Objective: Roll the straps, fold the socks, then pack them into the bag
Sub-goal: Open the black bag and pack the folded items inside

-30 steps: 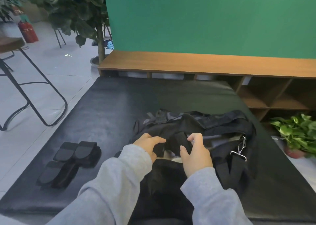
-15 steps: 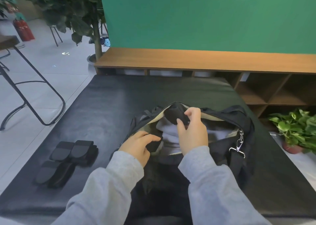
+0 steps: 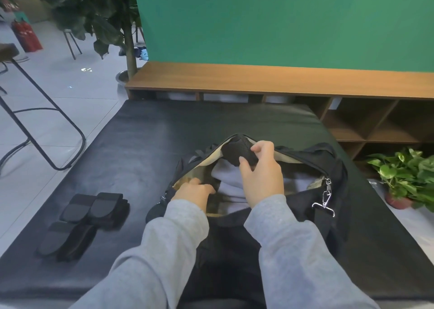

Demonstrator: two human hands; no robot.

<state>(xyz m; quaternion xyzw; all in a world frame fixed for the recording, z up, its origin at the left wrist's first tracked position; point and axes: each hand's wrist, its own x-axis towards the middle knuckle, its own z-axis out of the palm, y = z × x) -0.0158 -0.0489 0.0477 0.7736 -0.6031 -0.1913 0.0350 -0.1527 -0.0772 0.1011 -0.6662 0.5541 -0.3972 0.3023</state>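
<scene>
Lower left of frame, on the black padded counter, lie the flat black straps, long axes running up-right, nearer my left hand, which grips the black duffel bag rim; my right hand pinches its far edge, holding the mouth open at centre.

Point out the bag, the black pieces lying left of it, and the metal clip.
bag (image 3: pixel 338 165): head view, far rim by the zipper.
black pieces (image 3: pixel 94 217): head view, top of the rear pair.
metal clip (image 3: pixel 325 198): head view, its silver body.
</scene>
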